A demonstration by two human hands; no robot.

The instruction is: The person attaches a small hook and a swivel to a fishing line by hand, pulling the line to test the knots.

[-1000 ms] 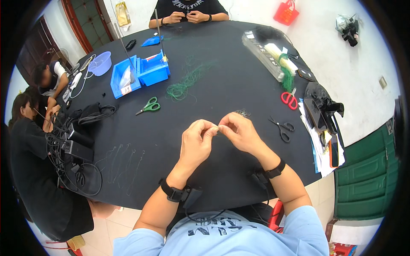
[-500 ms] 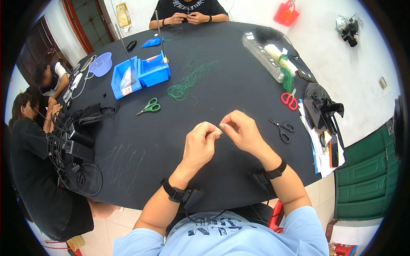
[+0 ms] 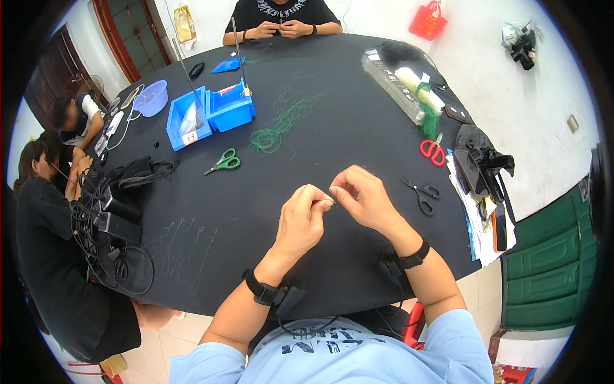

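Note:
Over the middle of the black-covered table (image 3: pixel 256 205), my two hands are close together with fingertips almost meeting. My left hand (image 3: pixel 302 217) is closed in a pinch, thumb against index finger. My right hand (image 3: pixel 359 198) is pinched too, just beside it. What they hold is too fine to make out. Several thin looped threads (image 3: pixel 185 246) lie on the cloth to the left. Beyond my hands rests a tangle of green thread (image 3: pixel 278 131). Green-handled scissors (image 3: pixel 225 161) lie ahead to the left, black scissors (image 3: pixel 423 194) to the right of my right hand.
Blue bins (image 3: pixel 229 109) with upright metal rods stand at the far left, near a purple basin (image 3: pixel 151 98). Black cables and adapters (image 3: pixel 118 217) crowd the left edge. Red scissors (image 3: pixel 432 152), papers (image 3: pixel 483 237) and a clear box (image 3: pixel 393 86) line the right. Other people sit around the table.
My left hand has shifted very slightly to the right and down. Both hands keep their pinch, and the things on the table have not moved.

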